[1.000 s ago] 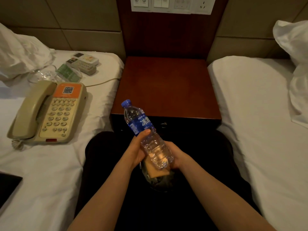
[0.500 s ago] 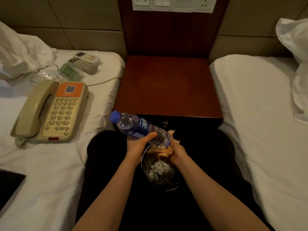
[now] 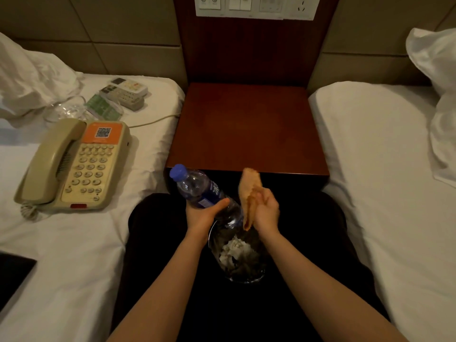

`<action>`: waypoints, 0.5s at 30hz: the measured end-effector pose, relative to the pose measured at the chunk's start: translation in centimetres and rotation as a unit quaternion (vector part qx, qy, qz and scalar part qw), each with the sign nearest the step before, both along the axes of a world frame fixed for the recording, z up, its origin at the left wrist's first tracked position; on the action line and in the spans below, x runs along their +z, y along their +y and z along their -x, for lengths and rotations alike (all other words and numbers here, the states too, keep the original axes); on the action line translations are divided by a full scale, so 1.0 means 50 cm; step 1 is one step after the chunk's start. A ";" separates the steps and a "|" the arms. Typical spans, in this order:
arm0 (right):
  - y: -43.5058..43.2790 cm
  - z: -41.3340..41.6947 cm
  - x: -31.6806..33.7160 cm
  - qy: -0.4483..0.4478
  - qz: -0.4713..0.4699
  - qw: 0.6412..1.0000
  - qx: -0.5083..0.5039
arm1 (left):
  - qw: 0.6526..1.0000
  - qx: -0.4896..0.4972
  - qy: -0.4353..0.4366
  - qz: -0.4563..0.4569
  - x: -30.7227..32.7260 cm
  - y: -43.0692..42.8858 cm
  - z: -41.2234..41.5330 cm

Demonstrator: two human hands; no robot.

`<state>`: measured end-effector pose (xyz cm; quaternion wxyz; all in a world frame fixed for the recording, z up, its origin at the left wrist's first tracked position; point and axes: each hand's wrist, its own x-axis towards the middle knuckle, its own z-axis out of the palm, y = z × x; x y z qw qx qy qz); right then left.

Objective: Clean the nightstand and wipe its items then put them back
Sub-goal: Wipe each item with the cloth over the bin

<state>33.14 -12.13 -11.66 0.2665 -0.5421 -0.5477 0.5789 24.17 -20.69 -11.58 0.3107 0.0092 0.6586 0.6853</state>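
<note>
My left hand (image 3: 203,213) grips a clear water bottle (image 3: 197,187) with a blue cap and blue label, tilted with the cap up and to the left. My right hand (image 3: 267,208) holds an orange cloth (image 3: 249,190) against the bottle's lower end. Both hands are just in front of the wooden nightstand (image 3: 246,127), whose top is bare. A beige telephone (image 3: 74,166), two remote controls (image 3: 125,93), a green card (image 3: 103,108) and a glass ashtray (image 3: 65,111) lie on the left bed.
A bin (image 3: 238,255) with crumpled paper stands on the dark floor below my hands. White beds flank the nightstand, with a pillow (image 3: 436,53) on the right bed. A switch panel (image 3: 254,7) is on the wall above. A dark flat object (image 3: 12,275) lies at the left edge.
The bottle tipped from nearly upright to lying aslant, then rose a little. My right hand slid off the bottle's base and lifted the orange cloth up beside it.
</note>
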 end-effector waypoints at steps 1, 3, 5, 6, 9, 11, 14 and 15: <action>-0.014 0.003 0.001 -0.028 -0.040 0.996 0.073 | 1.000 -0.017 0.012 0.007 -0.002 0.001 -0.005; -0.041 0.009 -0.013 -0.069 -0.100 0.983 0.138 | 0.998 -0.059 0.034 0.012 -0.005 0.000 -0.010; -0.058 0.013 -0.027 -0.079 -0.131 0.980 0.125 | 0.998 -0.066 0.024 0.001 -0.006 -0.003 -0.008; -0.062 0.013 -0.030 -0.089 -0.141 0.978 0.128 | 0.998 -0.056 0.012 -0.012 -0.004 -0.005 -0.006; -0.073 0.013 -0.026 -0.079 -0.228 0.957 0.158 | 0.997 -0.018 -0.033 -0.067 0.006 -0.006 -0.003; -0.089 0.010 -0.020 -0.075 -0.351 0.919 0.165 | 0.994 0.004 -0.068 -0.090 0.010 -0.005 -0.002; -0.111 0.002 -0.041 -0.146 -0.489 0.837 0.198 | 0.988 0.023 -0.121 -0.093 0.010 -0.010 0.004; -0.120 0.001 -0.049 -0.172 -0.508 0.813 0.225 | 0.986 0.007 -0.135 -0.101 0.013 -0.011 0.005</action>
